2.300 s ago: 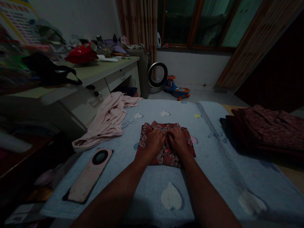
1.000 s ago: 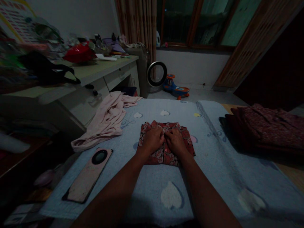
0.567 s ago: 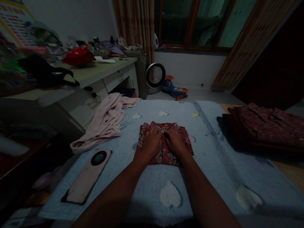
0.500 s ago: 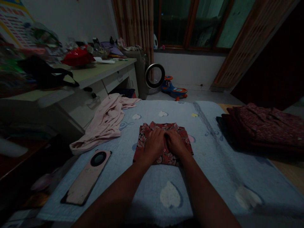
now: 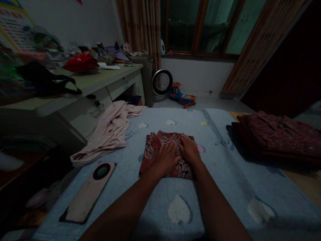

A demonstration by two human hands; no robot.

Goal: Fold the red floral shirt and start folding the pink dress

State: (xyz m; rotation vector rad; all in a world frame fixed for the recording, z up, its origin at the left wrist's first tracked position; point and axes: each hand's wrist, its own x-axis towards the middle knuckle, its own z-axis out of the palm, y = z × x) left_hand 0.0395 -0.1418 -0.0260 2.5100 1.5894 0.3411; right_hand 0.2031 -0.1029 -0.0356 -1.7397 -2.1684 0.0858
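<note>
A folded red floral shirt (image 5: pixel 150 157) lies in front of me on a blue bedsheet (image 5: pixel 218 187) with heart shapes. My left hand (image 5: pixel 166 160) rests flat on the middle of the shirt, its fingers stretched out and apart. Beside it, my right hand (image 5: pixel 190 150) presses on the shirt's right part near the collar, fingers extended over the cloth. Neither hand grips the fabric. The collar edge (image 5: pixel 160 134) faces away from me, and the hands cover part of the shirt's front.
A phone in a pink case (image 5: pixel 87 197) lies at the left, below a crumpled pale pink garment (image 5: pixel 110 130). Folded dark red clothes (image 5: pixel 278 137) are stacked at the right. Beyond stand a cluttered desk (image 5: pixel 110 80), a front-loading washer's open door (image 5: pixel 153 82) and a toy ride-on car (image 5: pixel 183 96).
My hands were close together at the shirt's middle front. Now they are apart: the left lies flatter and lower, the right has shifted right. The view has tilted slightly.
</note>
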